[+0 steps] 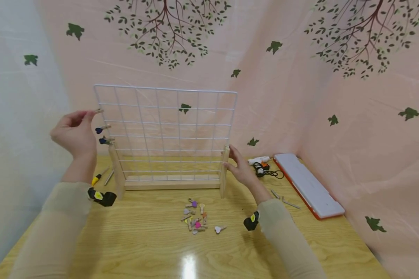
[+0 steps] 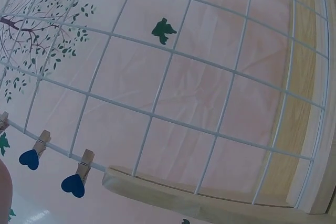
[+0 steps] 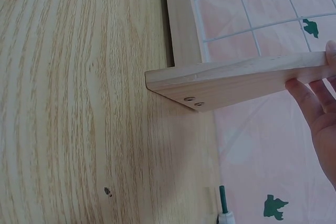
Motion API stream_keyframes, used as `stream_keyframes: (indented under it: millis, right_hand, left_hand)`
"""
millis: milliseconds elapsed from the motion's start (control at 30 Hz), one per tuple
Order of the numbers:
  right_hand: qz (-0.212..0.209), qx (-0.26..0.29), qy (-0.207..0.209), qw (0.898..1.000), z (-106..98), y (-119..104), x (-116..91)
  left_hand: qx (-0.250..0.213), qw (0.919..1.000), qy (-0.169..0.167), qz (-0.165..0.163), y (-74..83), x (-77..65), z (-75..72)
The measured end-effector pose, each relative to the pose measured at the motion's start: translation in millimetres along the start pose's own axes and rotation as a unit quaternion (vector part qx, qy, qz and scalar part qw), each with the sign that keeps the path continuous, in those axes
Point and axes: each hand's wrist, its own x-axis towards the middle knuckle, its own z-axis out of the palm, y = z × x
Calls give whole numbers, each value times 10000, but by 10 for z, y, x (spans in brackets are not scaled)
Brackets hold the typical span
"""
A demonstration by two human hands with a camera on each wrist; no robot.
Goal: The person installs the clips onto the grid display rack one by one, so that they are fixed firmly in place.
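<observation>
A white wire grid [image 1: 177, 124] stands upright in a wooden stand [image 1: 171, 185]. At the grid's left edge, my left hand [image 1: 77, 130] pinches a small wooden clothespin [image 1: 98, 111] between thumb and fingertips. Below it, two clothespins with dark blue hearts [image 2: 73, 184] are clipped to the same edge wire, just above the left post. Only a sliver of the left hand shows in its wrist view. My right hand [image 1: 241, 167] grips the upper part of the right wooden post [image 1: 224, 170], thumb in front and fingers on the outer side.
In front of the stand lies a pile of clothespins with coloured hearts [image 1: 197, 224], one white-heart clothespin [image 1: 218, 229] apart. To the right are a glue gun [image 1: 258, 160] with black cord and a white-and-red case [image 1: 309, 186]. A yellow-handled screwdriver [image 1: 96, 179] lies left.
</observation>
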Motion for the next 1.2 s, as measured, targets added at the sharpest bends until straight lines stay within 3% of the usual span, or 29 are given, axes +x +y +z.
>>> stream_keyframes:
  millis: [300, 667, 1000, 1133, 1200]
  right_hand:
    - [-14, -28, -23, 10000, -8, -1, 0]
    - [-55, 15, -27, 10000, -14, 26, 11]
    - [-221, -25, 27, 9997, 0, 368, 102]
    - [-271, -31, 25, 9996, 11, 389, 111]
    - [-253, -50, 7, 9997, 13, 375, 109]
  left_hand:
    - [640, 9972, -76, 384, -251, 128, 2]
    - [865, 9950, -261, 432, -254, 131, 15]
    - [764, 9955, -274, 488, -284, 147, 51]
    - [966, 9928, -339, 616, -261, 121, 21]
    - [1160, 9888, -388, 854, -238, 82, -10]
